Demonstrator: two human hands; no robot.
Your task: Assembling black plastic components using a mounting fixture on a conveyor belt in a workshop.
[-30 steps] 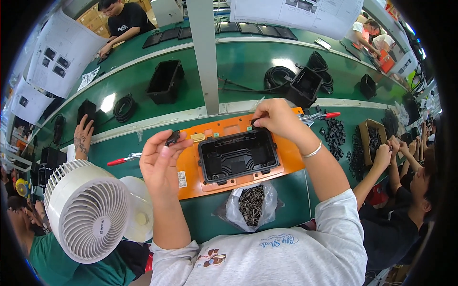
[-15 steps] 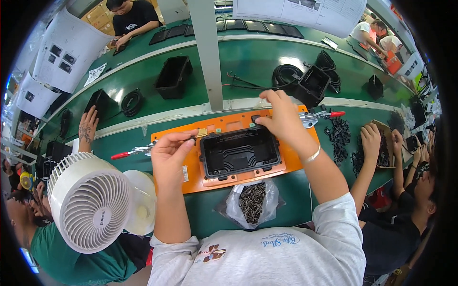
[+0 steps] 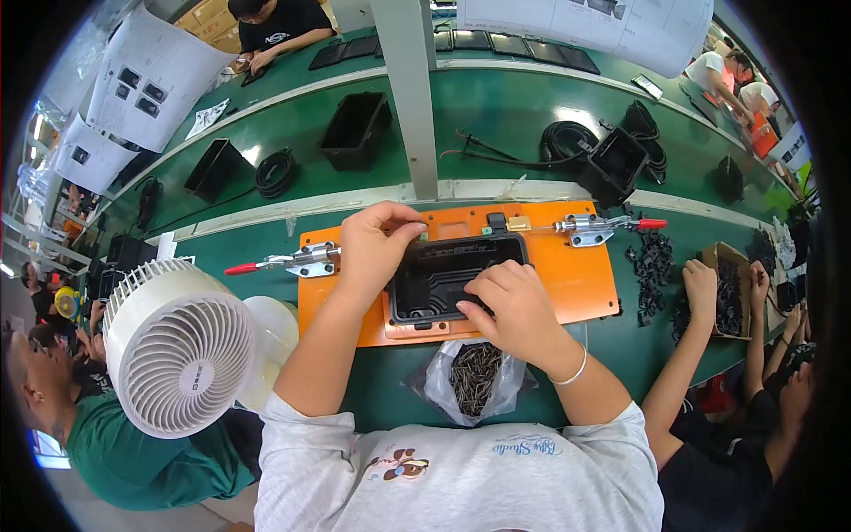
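A black rectangular plastic box (image 3: 452,277), with its hollow side up, sits in an orange fixture plate (image 3: 576,273). At its left rear corner my left hand (image 3: 374,248) is closed, thumb and forefinger pinched together; whatever they hold is too small to make out. Over the box's right front part my right hand (image 3: 514,306) is bent, thumb and fingertips drawn together above the opening, their contents hidden. A small black part (image 3: 495,222) stands by the rear rim, beside a brass-coloured block (image 3: 519,224). Toggle clamps with red handles flank the box: a left clamp (image 3: 310,261) and a right clamp (image 3: 589,229).
A plastic bag of screws (image 3: 476,377) lies in front of the fixture. A white fan (image 3: 182,355) stands left. Black clips (image 3: 651,275) are heaped right, near a co-worker's hand (image 3: 700,288). Behind a white rail lie black boxes (image 3: 356,133) and coiled cables (image 3: 275,173).
My right hand has left the small black part at the rear rim and come forward over the box. My left hand has moved to the left rear corner. The view has shifted.
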